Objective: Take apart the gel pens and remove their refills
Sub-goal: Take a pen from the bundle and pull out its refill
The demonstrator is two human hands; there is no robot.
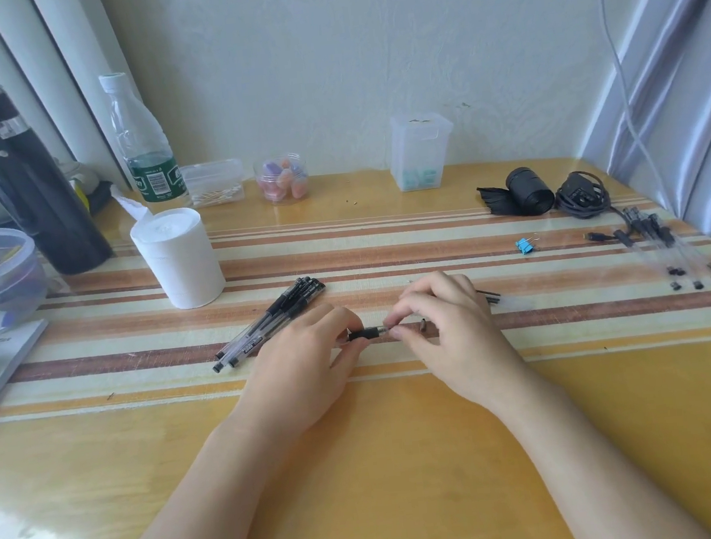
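Yellow laminate with a band of brown and cream stripes forms the worktop [407, 460] in the head view. At its middle, over the stripes, the gel pen [366, 334] lies roughly level between both hands. The left hand [305, 352] has its grip clamped on the pen's black section, thumb and fingers curled round it. The right hand [441, 317] has its grip pinched on the silver tip end, thumb and forefinger together on it. A small dark part [423, 324] shows just beside the right thumb; its type cannot be told. To the left of the left hand, a bundle of pens [272, 325] lies diagonally, the pens touching one another. Behind the right hand, further pen parts [492, 297] are partly hidden. Near the right edge lies a group of clear barrels [673, 247], blurred. A blue binder clip [526, 246] sits between that group and the hands. A white tissue roll [179, 258] stands upright behind the bundle, with a black flask [19, 180] and a water bottle [144, 146] further back left. A black bag roll [528, 191] and a coiled cable [583, 195] lie at the far right.
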